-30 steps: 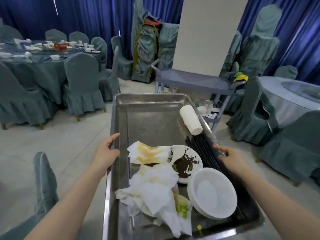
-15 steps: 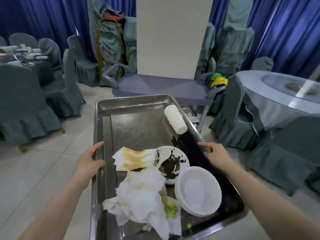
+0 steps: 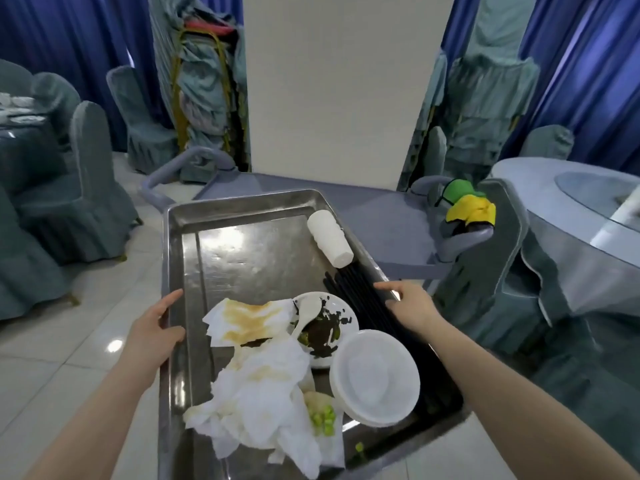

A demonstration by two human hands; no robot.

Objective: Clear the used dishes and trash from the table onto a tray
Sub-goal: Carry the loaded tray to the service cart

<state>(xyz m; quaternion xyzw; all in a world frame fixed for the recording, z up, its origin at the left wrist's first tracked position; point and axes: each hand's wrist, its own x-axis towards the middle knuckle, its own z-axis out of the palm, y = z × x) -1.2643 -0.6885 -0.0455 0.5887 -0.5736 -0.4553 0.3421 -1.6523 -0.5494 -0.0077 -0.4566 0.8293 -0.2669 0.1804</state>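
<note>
I carry a steel tray [image 3: 242,258] in front of me. My left hand [image 3: 156,327] grips its left rim, thumb on top. My right hand [image 3: 412,306] grips the right rim. On the tray lie stained white napkins [image 3: 256,372], a dirty white plate [image 3: 332,323] with dark food scraps and a white spoon [image 3: 304,313], a stack of white bowls [image 3: 375,375], black chopsticks [image 3: 360,292] along the right side and stacked white paper cups [image 3: 329,242] on their side. The tray's far half is bare.
A grey service cart [image 3: 388,220] stands just beyond the tray, with a green and yellow cloth [image 3: 467,202] on its right handle. A white pillar [image 3: 332,84] rises behind it. Covered chairs [image 3: 79,188] stand left; a round table [image 3: 588,209] stands right.
I have turned right and walked forward with the tray. The cart and pillar are now nearer and centred. Both hands keep their hold on the rims.
</note>
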